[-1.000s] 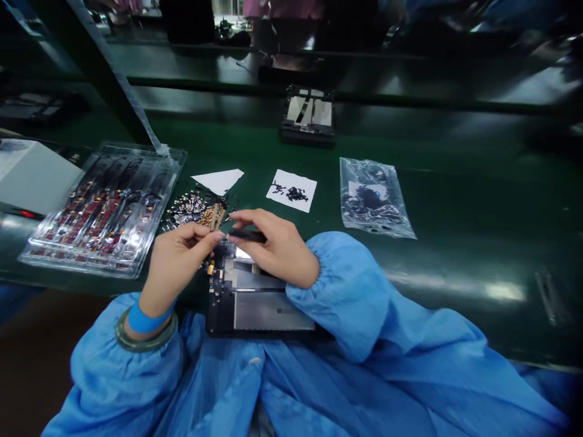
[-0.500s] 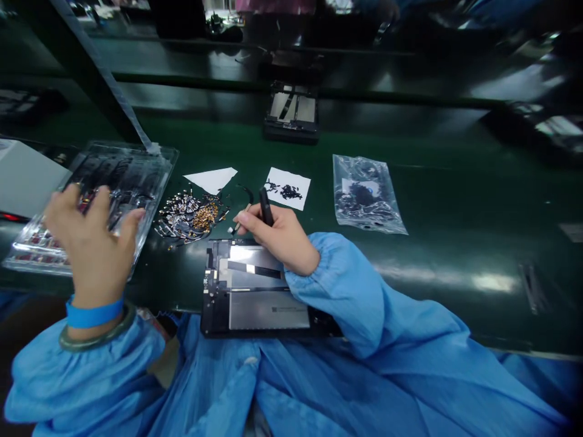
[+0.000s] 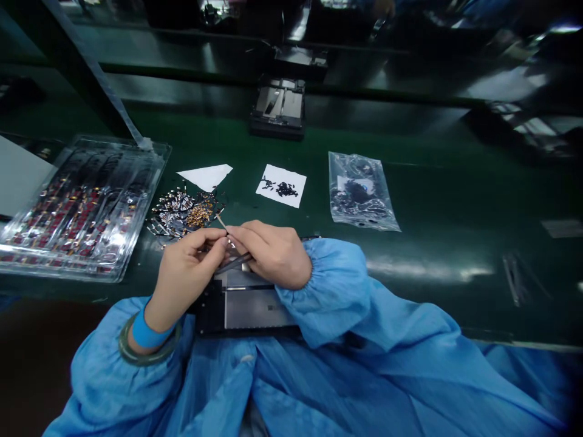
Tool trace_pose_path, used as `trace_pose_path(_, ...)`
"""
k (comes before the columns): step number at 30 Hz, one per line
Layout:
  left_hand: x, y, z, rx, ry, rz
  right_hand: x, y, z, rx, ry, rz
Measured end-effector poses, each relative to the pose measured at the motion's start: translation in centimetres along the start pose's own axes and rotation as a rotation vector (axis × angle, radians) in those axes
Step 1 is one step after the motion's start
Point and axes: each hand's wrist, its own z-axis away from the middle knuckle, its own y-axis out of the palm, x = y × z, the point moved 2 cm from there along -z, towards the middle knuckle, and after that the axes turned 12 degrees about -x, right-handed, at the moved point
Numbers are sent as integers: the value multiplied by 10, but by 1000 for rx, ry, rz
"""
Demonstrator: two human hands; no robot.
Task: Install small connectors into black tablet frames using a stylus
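My left hand (image 3: 186, 267) has thumb and index finger pinched together at the tips of my right hand (image 3: 273, 252); whatever small piece they grip is too small to name. My right hand is closed on a dark slim tool (image 3: 234, 263), which slants out below its fingers. A thin pale strip (image 3: 221, 221) sticks up from where the fingertips meet. Both hands are above an opened tablet (image 3: 259, 309) with its silver battery bared, at the table edge; its upper part is hidden. Just beyond the hands lies a pile of small cable parts (image 3: 177, 209).
To the left are stacked clear plastic trays (image 3: 86, 212) holding red and dark parts. Farther back lie a white paper piece (image 3: 207, 177), a white sheet (image 3: 294, 200) with small black bits, a clear bag (image 3: 364, 209), and another opened device (image 3: 277, 115). Tweezers (image 3: 514, 279) rest at right.
My left hand has come right from over the trays, its spread fingers now pinched beside my right hand. The right hand has turned, and its tool now points low and left instead of up.
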Motion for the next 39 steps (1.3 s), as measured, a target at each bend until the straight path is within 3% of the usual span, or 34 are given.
trace_pose_path(3,-1,-1,4,-53,37,-35,-1,-3,-2,-17,-9,36)
trace_pose_path(8,2,0,4,-34,-422,400,-10,-21,-3,-277,252,-141)
trace_pose_path(11,1,6,4,43,-555,576,-7,-19,3,-172,227,-209)
trace_pose_path(14,1,12,5,53,-558,611,-6,-14,5,-61,255,-283)
trace_pose_path(19,2,17,12,112,-513,488,-15,-9,-10,-73,745,-535)
trace_pose_path(21,2,17,15,87,-414,381,-15,-6,-15,-82,846,-589)
trace_pose_path(22,1,16,16,11,-324,305,-15,-6,-15,-99,848,-565)
trace_pose_path(25,-6,12,17,-311,9,66,-8,-5,-14,-156,628,-366)
trace_pose_path(27,-10,12,18,-422,151,-7,0,-5,-11,-154,378,-207)
trace_pose_path(30,-11,13,17,-463,219,-21,10,-3,-6,-117,84,18)
trace_pose_path(33,-9,12,17,-447,185,-4,14,-2,-3,-92,-80,133)
trace_pose_path(39,-7,13,15,-381,141,41,15,2,0,56,-95,80)
